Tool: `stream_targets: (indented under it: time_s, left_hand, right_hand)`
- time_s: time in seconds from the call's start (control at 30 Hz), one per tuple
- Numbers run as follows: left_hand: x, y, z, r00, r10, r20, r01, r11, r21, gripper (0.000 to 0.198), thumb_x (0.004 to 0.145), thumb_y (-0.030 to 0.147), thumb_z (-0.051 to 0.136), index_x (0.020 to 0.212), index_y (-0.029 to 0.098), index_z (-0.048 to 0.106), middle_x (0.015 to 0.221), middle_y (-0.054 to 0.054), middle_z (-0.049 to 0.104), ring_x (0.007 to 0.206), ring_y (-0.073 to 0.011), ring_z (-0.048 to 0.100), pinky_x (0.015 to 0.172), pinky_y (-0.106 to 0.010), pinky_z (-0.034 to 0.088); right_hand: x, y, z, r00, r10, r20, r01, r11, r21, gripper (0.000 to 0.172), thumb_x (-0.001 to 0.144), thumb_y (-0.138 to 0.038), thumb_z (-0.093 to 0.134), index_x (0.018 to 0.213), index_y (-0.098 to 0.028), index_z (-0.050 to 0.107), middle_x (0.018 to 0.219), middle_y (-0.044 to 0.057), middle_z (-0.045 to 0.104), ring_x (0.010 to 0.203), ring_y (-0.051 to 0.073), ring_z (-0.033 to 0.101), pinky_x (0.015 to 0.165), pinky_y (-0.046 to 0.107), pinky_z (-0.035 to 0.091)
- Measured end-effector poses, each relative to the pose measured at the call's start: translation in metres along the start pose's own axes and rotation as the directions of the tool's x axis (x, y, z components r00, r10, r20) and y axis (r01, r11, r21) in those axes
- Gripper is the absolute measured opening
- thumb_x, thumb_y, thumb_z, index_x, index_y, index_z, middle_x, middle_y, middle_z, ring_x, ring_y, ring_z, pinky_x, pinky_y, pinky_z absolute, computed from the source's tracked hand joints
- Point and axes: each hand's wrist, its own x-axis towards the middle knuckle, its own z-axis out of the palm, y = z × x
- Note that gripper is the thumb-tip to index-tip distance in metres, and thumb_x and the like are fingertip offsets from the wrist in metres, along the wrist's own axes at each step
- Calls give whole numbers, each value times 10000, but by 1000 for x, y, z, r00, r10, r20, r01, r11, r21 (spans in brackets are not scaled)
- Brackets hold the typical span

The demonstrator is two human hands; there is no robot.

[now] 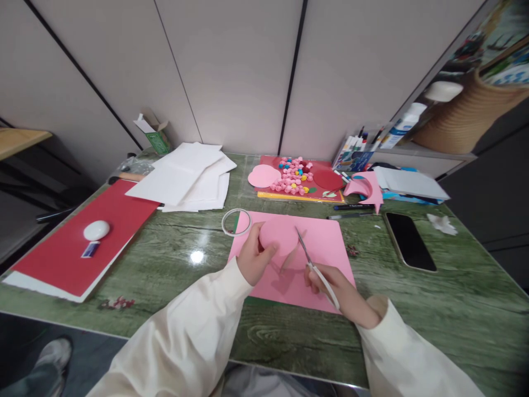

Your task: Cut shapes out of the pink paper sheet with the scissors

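My left hand (253,258) pinches a pink paper circle (278,234), held just above a pink paper sheet (326,248) on the green table. My right hand (335,288) grips white-handled scissors (314,263), whose blades point up and left toward the edge of the circle. A strip of pink offcut curls down between the two hands. Both sleeves are cream-coloured.
A tape ring (236,221) lies left of the pink sheet. A red sheet (74,242) with a white glue bottle (96,230) lies at left, white papers (188,177) behind. A red board with pink pompoms (294,177) and pens sit at back, a phone (409,240) at right.
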Motion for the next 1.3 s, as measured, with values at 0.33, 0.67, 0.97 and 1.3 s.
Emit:
stream_targets:
  time_s: [0.33,0.67,0.97,1.3]
  left_hand:
    - [1,-1,0,999,19,-51,-19,1000,6,253,753,289,521,963,165,454,856,-23,518,749,-120,501,648,-233,403]
    - [-1,2,0,999,-41,6,41,999,15,193,799,305,458,930,171,415,633,49,401,512,-69,380,474,-191,344]
    - [-3,4,1,998,-58,38,56,997,57,167,804,301,450,893,163,423,607,47,418,537,-80,399,527,-206,346]
    - [-1,4,0,999,-48,10,48,999,11,180,800,286,454,928,167,409,652,46,396,511,-62,372,470,-185,340]
  right_hand:
    - [1,0,0,1000,16,8,-16,1000,12,365,836,-463,399,677,-149,498,587,-13,452,570,115,417,523,229,318]
    - [0,-1,0,1000,18,12,-18,1000,3,358,847,-445,391,675,-146,488,591,-17,442,571,111,410,528,230,310]
    - [1,-1,0,1000,2,-7,-2,1000,-8,387,835,-490,380,686,-151,492,596,-12,437,574,117,402,534,235,315]
    - [0,-2,1,1000,28,-2,-28,1000,1,386,834,-483,386,673,-149,494,586,-13,445,566,114,410,524,233,317]
